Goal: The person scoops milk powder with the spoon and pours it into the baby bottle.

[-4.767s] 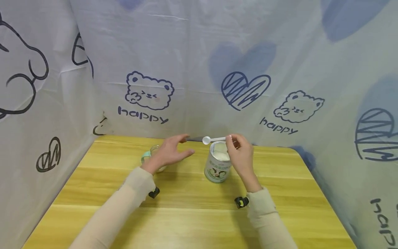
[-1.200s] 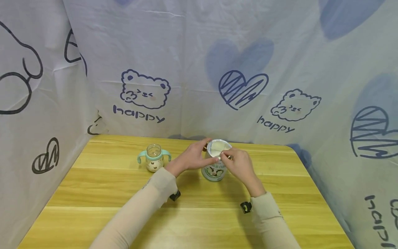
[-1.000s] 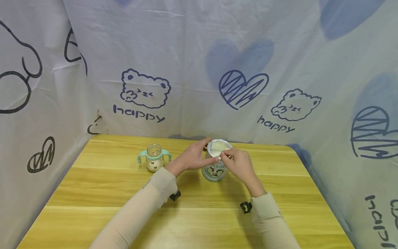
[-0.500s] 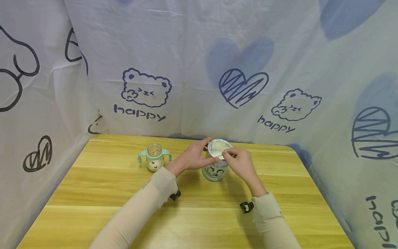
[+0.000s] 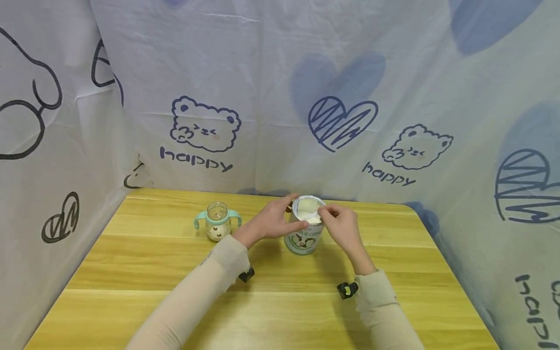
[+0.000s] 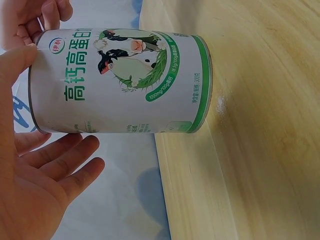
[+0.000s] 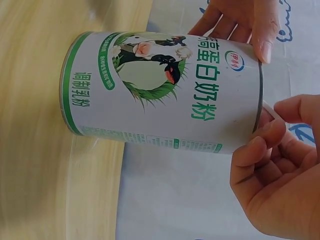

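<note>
A white and green milk powder can (image 5: 303,241) with a cow picture stands upright and uncovered on the table, pale powder inside. My left hand (image 5: 273,222) steadies it at the top, thumb on the near rim and fingers round the far left side. My right hand (image 5: 344,228) pinches the handle of a white scoop (image 5: 314,216) at the can's right rim. The handle (image 7: 270,111) shows between thumb and fingertips in the right wrist view, while the bowl end lies within the can's mouth. Left of the hands stands an uncapped baby bottle (image 5: 217,228) with mint handles and pale contents.
The wooden table (image 5: 280,316) has its far edge just behind the can and bottle. A pale cloth (image 5: 262,87) with bear and heart drawings hangs behind and along both sides.
My left hand has gone from beside the bottle to the can. My right hand has lowered the scoop into the can's mouth, then shifted slightly right and up over the last half second.
</note>
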Available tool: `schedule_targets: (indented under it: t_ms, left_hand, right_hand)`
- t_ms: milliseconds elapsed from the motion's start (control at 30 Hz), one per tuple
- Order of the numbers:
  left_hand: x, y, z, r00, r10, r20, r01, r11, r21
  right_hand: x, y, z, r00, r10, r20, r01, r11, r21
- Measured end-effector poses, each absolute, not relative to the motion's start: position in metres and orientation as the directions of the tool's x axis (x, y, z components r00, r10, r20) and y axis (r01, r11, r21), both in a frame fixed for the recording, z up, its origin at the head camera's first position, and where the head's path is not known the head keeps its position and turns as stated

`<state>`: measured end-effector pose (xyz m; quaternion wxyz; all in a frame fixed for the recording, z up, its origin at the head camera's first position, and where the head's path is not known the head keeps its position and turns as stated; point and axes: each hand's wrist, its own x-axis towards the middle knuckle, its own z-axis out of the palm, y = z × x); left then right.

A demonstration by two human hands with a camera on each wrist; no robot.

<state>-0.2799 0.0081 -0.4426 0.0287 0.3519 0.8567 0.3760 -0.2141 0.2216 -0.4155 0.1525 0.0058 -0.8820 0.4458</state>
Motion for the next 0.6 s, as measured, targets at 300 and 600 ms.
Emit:
schedule_targets:
  t_ms: [300,600]
  left_hand:
    - [-0.2795,0.0074,-0.4411,-0.756,0.622,0.205,0.574,0.478,0.665]
    - [-0.2798,0.0081,-0.4417,-0.755,0.622,0.208,0.575,0.476,0.665]
  right_hand:
    - [-0.2161,0.2261,-0.4159,-0.942,0.243,0.234,-0.069,0.538,-0.84]
    - [-0.2151,0.2297,-0.4139,-0.919,0.325,0.225,-0.034,0.502,-0.864]
